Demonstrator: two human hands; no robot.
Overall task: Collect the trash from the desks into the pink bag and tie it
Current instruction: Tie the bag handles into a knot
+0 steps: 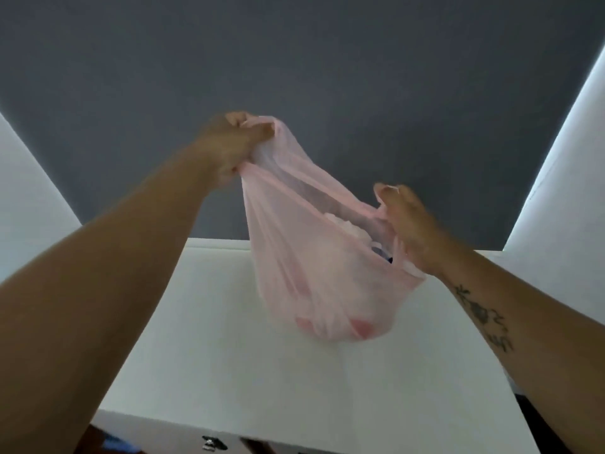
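The left hand (234,149), in the upper middle of the frame, is gripping one edge of the bag (314,280). The right hand (409,227), lower and more to the right, is gripping the opposite edge. The bag is hanging between them over the tabletop (229,355), with trash (343,224) inside.

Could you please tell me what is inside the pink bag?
Through the open mouth of the pink bag, crumpled white material and a small dark blue piece show. Near the bottom, reddish patches show through the plastic. What each item is, and anything beneath, is hidden.
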